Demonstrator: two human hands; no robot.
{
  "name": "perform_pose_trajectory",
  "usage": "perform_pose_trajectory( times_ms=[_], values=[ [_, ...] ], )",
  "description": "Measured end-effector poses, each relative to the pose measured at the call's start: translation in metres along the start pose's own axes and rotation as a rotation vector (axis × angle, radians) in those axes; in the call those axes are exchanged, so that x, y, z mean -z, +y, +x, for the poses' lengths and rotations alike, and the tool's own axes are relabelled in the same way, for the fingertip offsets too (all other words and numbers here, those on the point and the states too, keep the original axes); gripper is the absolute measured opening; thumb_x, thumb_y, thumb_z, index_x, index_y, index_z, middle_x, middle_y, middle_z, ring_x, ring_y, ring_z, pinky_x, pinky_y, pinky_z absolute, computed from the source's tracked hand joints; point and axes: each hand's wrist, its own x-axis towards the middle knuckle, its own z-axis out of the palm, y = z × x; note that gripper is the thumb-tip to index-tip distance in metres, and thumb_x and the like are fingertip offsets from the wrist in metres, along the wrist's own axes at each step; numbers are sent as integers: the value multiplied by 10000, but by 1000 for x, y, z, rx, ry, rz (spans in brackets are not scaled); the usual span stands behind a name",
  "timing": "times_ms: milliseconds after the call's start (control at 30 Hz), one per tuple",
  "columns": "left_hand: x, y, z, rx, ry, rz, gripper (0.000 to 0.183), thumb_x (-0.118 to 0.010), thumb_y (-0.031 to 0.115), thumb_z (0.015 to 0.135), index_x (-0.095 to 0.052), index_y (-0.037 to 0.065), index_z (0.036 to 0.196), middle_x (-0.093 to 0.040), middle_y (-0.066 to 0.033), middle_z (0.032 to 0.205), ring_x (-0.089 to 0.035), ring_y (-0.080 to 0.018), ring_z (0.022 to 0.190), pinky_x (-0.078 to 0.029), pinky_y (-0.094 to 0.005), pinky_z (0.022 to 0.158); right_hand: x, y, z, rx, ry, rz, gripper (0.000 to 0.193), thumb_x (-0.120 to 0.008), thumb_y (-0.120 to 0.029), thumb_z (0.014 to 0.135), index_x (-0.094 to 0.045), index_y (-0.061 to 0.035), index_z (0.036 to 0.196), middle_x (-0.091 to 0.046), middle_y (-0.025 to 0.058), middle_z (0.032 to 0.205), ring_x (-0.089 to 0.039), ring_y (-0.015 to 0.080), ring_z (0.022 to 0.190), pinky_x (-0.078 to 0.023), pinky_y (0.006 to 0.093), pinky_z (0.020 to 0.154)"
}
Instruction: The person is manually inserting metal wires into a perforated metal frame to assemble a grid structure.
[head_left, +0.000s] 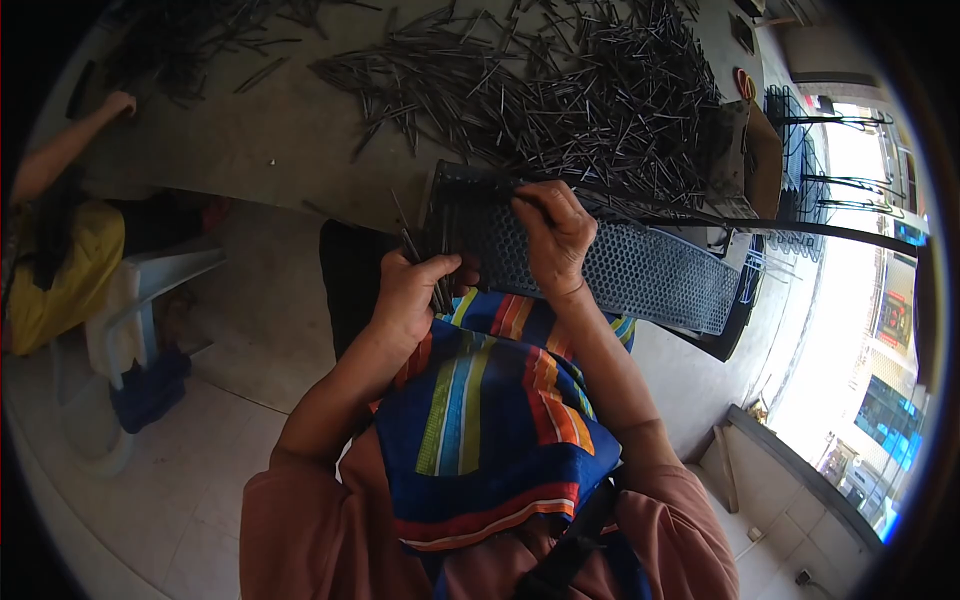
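Perforated tray: long, flat, dark grey, punched with round holes (660, 280); lying across the near edge of the dull grey-green tabletop (250, 140), landmark for all that follows.

Left hand (415, 290): at the tray's left end, thumb laid over, fingers curled around a small bundle of thin, dark, straight rods (441, 294); gap closed down to the bundle's thickness, ends poking out above and below.

Right hand (558, 235): over the tray's far edge, left of its middle, fingers bent and bunched, tips pointing down; cannot tell whether anything sits pinched between them.

Bundle handling: likely very light, stiff and straight, perhaps a bit slippery rod against rod, apt to fan out. Best held around mid-length, squeezed together; single rods better nipped near one end. Perhaps liable to bend or snap if forced.

Heap: big, tangled, loose dark rods (600, 90), just beyond the tray, pointing every which way.

Lap: blue cloth with bright multicoloured stripes (500, 400), on the near side of the tray.

Far left of tray: co-worker's hand (118, 105) near a smaller scatter of dark rods (180, 50).
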Motion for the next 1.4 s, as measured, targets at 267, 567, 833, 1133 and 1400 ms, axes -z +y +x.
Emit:
perform_pose_trajectory(
  times_ms=[267,567,833,1133,1400],
  values=[
    [4,-5,3,-5,-17,-23,110,-614,-15,816,-649,-52,914,-690,-164,811,-676,-217,669,-513,-298,543,-8,2,0,37,-41,-201,165,-704,52,745,-697,-15,896,-634,78,783,-617,148,649,-471,247,578],
    [-3,-7,5,15,-47,-66,129,-621,-3,820,-643,-44,939,-688,-147,797,-679,-222,668,-523,-299,548,-9,-16,14,90,-156,-460,140,-707,-41,758,-699,-40,898,-610,111,741,-644,252,634,-489,308,559],
    [-15,-5,1,-15,-126,-58,181,-620,-3,819,-643,-32,997,-686,-133,823,-683,-209,677,-559,-303,584,4,-13,-8,-601,-462,273,99,-695,-36,787,-680,16,870,-644,57,679,-648,173,594,-489,281,530],
    [-14,-12,2,-48,-96,93,169,-606,-11,815,-640,-32,979,-687,-134,842,-684,-206,662,-561,-295,555,13,-14,-7,-807,-255,503,42,-675,-22,821,-672,13,843,-584,-10,634,-449,32,494,-337,183,460],
    [-14,-14,6,27,-94,93,186,-569,-11,815,-625,-30,991,-689,-136,833,-687,-223,700,-539,-309,548,10,9,-7,-42,70,71,140,-680,85,762,-674,0,874,-621,25,810,-554,73,677,-439,202,598]
  ],
)
